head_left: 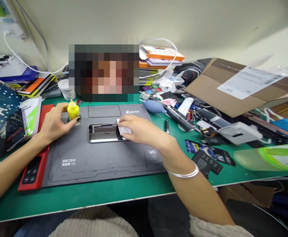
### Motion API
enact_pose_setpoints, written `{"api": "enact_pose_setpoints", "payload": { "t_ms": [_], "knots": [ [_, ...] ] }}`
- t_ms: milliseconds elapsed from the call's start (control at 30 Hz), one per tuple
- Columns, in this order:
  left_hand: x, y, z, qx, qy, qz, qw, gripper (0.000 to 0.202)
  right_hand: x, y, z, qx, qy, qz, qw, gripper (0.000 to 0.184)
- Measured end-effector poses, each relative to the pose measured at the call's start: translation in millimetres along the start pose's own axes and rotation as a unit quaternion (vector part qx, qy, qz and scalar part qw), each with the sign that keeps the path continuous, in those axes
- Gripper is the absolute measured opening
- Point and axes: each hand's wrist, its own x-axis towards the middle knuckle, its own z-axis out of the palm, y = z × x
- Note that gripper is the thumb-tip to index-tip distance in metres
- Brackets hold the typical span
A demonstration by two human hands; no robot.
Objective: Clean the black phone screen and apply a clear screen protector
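My left hand (56,121) has its thumb and fingers around a small yellow squeeze bottle (73,111) with a pointed nozzle. The bottle stands upright at the upper left of the grey work mat (84,158). A smartphone (101,133) lies on the mat with its dark, glossy screen up. Over the phone's right end, my right hand (139,128) pinches a white wipe (124,128) against the glass. That end of the phone is partly hidden by the wipe and fingers. Small dark parts (78,120) lie beside the yellow bottle.
A red control strip (31,176) edges the mat's left side. To the right lie a blue air blower (154,106), a pen-like tool (167,126), phone batteries (204,163), a green-labelled bottle (270,157) and a cardboard box (233,85). A white jar (67,89) stands behind.
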Motion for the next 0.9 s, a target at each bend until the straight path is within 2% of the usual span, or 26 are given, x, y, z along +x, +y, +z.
{"api": "enact_pose_setpoints", "payload": {
  "t_ms": [167,367,533,633,900],
  "knots": [
    [1.3,-2.1,2.2,-0.065,-0.006,-0.031,0.997,0.045,-0.1,1.1,0.7,0.011,0.003,-0.001,1.0,0.022],
    [3.1,-5.2,4.3,-0.037,-0.041,-0.068,0.996,0.049,0.2,0.9,0.9,0.012,-0.003,0.002,1.0,0.024],
    [5.2,-3.7,3.2,-0.003,-0.082,-0.129,0.988,0.054,0.1,0.4,1.1,0.009,0.002,0.003,1.0,0.023],
    [5.0,-6.0,2.8,-0.004,-0.065,-0.142,0.988,0.057,0.1,0.3,0.9,0.01,0.001,0.004,1.0,0.023],
    [2.8,-12.5,7.1,0.021,-0.021,-0.12,0.992,0.073,0.2,1.4,2.0,0.02,0.009,-0.004,1.0,0.023]
  ]
}}
